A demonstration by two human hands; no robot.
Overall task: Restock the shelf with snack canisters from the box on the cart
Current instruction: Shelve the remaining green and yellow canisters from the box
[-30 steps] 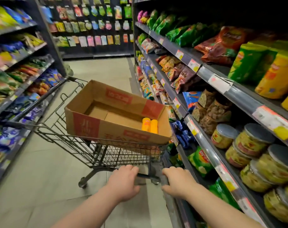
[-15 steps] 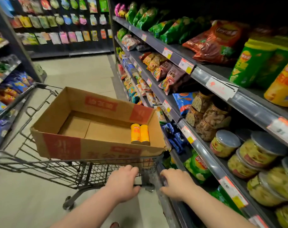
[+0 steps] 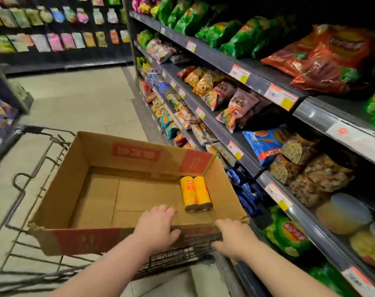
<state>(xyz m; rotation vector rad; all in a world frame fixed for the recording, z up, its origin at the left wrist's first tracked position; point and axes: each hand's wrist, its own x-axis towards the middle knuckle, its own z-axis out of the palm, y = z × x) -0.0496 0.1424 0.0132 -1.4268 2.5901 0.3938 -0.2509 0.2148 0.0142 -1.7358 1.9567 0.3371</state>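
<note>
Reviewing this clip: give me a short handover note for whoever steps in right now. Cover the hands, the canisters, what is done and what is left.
Left hand: lies over the near rim of the box and holds nothing.
Right hand: at the box's near right corner; grip unclear.
Two yellow canisters lie side by side on the box floor, on the right; the box sits on the cart.
Done: the cart stands alongside the shelf.
Left: take out both canisters and shelve them.
</note>
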